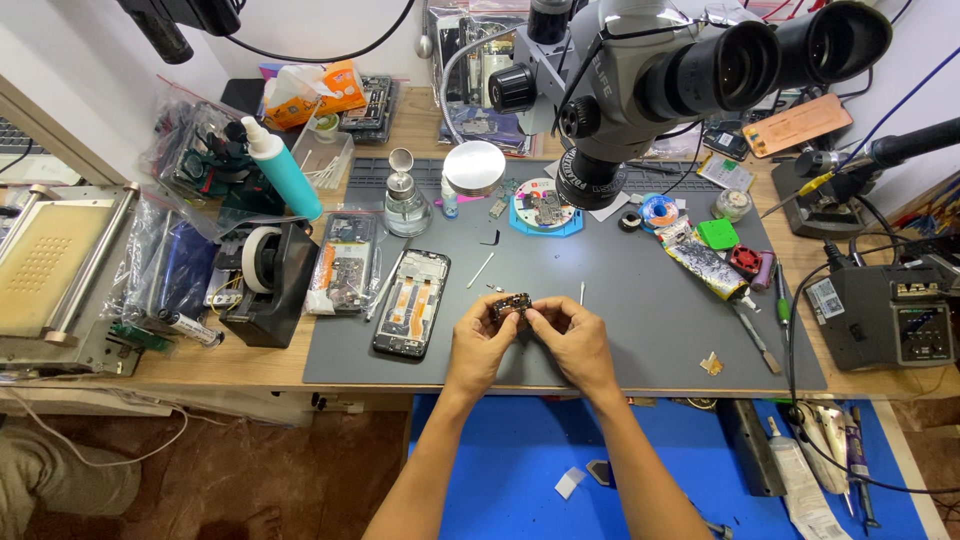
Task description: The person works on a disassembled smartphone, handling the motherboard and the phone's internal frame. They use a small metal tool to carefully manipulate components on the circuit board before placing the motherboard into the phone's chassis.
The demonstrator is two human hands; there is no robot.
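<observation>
Both hands, left hand (480, 340) and right hand (570, 338), pinch a small circuit board (510, 304) with fingers clamped, above the grey mat (620, 340) on the bench. An orange tissue packet (312, 92) sits far back left.

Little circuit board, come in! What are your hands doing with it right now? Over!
Left hand and right hand both pinching the small circuit board above the grey mat. Opened phone lies left of them, apart. Nothing in between.
</observation>
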